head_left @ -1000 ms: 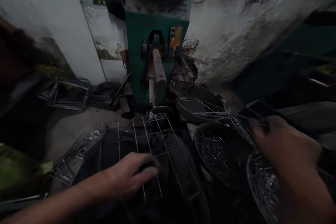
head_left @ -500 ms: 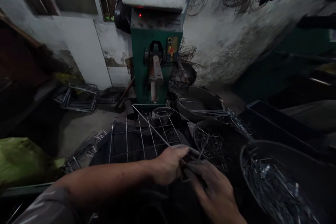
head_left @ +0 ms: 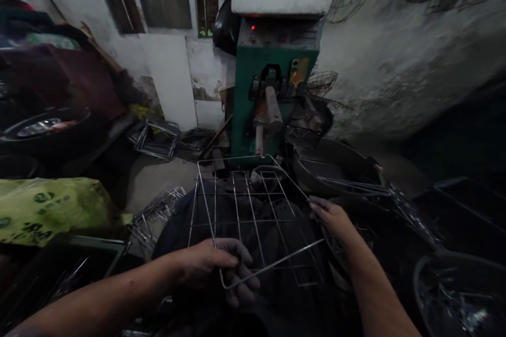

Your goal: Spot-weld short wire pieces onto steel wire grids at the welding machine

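Note:
A thin metal wire frame (head_left: 206, 201), bent into a large open loop, is held up in front of me. My left hand (head_left: 227, 266) is closed at its near left corner, the fingers curled under the wire. Farther out, my right hand (head_left: 332, 217) pinches the frame's right side between thumb and fingers. Below the frame, a welded wire grid (head_left: 236, 205) lies across dark cloth on my lap. The fingertips of both hands look grey, and dim light hides how the right fingers close.
A green machine (head_left: 247, 100) with a red light stands ahead, its rounded arm (head_left: 272, 108) jutting toward me. Dark basins (head_left: 421, 274) of metal pieces are at the right. Left are a yellow-green bag (head_left: 75, 205), stacked wire frames (head_left: 158, 139) and a pile of wire parts (head_left: 158, 216).
My hands, close together before, are now apart: the right on the frame's far right side, the left at its near corner. The frame has turned to show its loop. The view has swung left.

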A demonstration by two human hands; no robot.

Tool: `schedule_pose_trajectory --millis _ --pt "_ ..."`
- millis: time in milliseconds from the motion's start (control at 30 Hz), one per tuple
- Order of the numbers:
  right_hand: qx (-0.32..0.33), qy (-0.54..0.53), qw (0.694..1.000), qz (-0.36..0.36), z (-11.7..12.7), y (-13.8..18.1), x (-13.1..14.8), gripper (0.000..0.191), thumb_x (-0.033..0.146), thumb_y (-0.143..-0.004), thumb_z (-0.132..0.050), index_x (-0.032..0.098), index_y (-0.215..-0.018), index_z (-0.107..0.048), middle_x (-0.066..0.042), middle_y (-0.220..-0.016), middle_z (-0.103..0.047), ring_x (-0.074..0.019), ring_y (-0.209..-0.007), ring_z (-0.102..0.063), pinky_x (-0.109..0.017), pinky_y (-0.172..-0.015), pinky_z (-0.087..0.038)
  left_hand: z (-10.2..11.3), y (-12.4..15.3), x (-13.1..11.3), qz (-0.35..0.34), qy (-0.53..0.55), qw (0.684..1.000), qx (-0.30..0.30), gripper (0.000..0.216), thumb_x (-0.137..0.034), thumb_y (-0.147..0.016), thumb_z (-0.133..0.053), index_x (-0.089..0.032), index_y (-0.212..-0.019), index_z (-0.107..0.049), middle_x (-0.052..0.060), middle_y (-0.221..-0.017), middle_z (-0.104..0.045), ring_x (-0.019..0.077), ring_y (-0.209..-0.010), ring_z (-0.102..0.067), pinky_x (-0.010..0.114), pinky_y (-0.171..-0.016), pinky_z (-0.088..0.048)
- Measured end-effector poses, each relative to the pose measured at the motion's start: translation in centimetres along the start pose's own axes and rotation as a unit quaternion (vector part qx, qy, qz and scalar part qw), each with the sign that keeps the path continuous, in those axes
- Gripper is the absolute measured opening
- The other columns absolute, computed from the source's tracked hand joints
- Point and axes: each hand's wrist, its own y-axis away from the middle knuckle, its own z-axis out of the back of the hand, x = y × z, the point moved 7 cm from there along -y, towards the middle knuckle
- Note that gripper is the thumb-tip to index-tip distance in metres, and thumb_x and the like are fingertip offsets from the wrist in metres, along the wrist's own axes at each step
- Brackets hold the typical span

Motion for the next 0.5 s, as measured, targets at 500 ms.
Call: schedule_pose_trajectory --millis 500 --pt "-0.038 0.197 0.978 0.062 -3.5 7.7 1.2 0.04 0.049 -0.077 -0.039 0.021 -0.092 -0.064 -0.007 -0.079 -0.072 -0.0241 -0.073 -0.068 -0.031 -0.066 -0.053 9.7 8.3 -5.3 -0.162 -0.56 0.677 -0.45 0.045 -0.041 -0.087 -0.038 -0.014 -0.119 -0.053 0.011 -0.116 -0.063 0.022 -0.11 -0.058 0.036 -0.099 -0.042"
